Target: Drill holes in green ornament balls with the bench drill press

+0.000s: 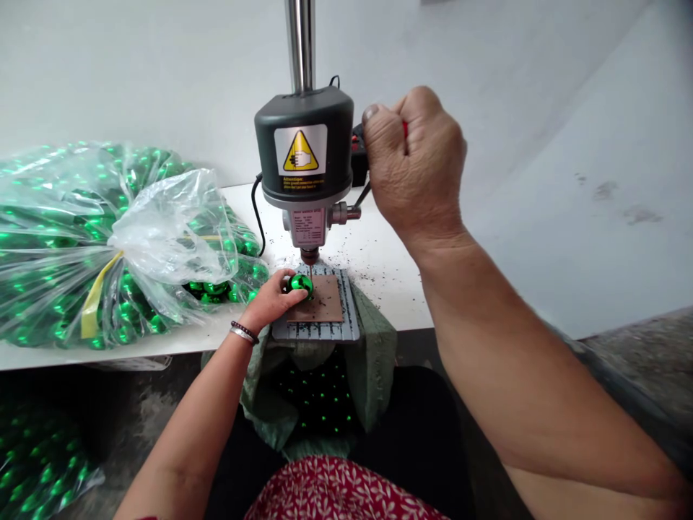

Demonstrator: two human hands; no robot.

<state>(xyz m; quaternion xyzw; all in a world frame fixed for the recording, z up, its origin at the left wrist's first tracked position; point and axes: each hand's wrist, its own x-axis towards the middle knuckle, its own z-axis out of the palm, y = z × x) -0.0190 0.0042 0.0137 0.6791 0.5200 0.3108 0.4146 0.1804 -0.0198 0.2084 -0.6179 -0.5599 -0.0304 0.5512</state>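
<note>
A shiny green ball is pinched between the thumb and fingers of my left hand, over a brown board on the grey slotted base plate. Right beside the ball, the thin drill bit points down from the dark drill press. My right hand is raised to the right of the machine head, its fingers wrapped round the press lever; a bit of red shows between the fingers.
Large clear bags of green balls fill the table's left side. Dark shavings lie on the white table. Below the press, an open green sack holds more green balls. Another bag stands at lower left.
</note>
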